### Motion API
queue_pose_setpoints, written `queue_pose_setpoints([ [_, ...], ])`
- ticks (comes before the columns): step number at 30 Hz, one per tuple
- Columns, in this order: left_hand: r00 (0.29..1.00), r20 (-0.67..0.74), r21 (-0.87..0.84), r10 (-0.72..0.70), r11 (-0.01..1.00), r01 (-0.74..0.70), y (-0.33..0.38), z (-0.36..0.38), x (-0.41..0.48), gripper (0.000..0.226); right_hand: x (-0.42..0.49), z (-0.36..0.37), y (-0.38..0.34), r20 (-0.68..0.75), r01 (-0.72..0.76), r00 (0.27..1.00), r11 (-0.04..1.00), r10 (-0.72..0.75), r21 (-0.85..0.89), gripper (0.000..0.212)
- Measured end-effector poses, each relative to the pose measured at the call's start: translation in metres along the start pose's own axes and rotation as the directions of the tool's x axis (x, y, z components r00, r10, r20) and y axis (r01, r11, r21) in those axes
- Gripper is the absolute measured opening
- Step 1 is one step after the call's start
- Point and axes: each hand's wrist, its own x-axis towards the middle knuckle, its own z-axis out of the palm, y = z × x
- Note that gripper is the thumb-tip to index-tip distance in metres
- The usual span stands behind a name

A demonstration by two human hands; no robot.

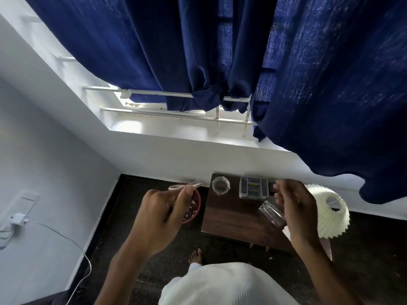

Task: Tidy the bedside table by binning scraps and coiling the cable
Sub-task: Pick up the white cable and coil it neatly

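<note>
My left hand (161,213) pinches a thin pale scrap (189,185) between thumb and fingers, held above a small dark red bin (195,209) on the floor left of the bedside table (229,219). Pale bits lie inside the bin. My right hand (294,205) hovers blurred over the table's right side with fingers loosely spread, holding nothing that I can see. A white cable (66,236) runs from a charger (18,219) plugged into the left wall down toward the floor.
On the dark wooden table stand a round glass jar (221,185), a compartmented plastic box (253,187) and a clear tumbler (272,213) lying on its side. A pleated white lampshade (332,213) sits at the right. Blue curtains (319,95) hang above. My foot (195,256) is on the dark floor.
</note>
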Motion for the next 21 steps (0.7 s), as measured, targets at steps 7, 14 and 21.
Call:
queue_pose_setpoints([
  [7,0.999,-0.017,0.027,0.036,0.999,-0.036,0.001,-0.012,-0.004,0.051,-0.026,0.050,-0.008,0.628,0.395,0.751,0.900,-0.201,-0.185,0.066],
  [14,0.998,0.016,-0.042,0.055,0.998,-0.054,0.011,-0.024,-0.022,0.045,-0.032,0.090,0.018,0.803,0.648,0.573,0.691,-0.164,-0.320,0.060],
  [21,0.988,0.125,0.307,0.095,0.943,-0.130,-0.007,-0.019,-0.029,0.055,-0.043,0.070,-0.012,0.807,0.481,0.570,0.859,-0.156,-0.174,0.010],
])
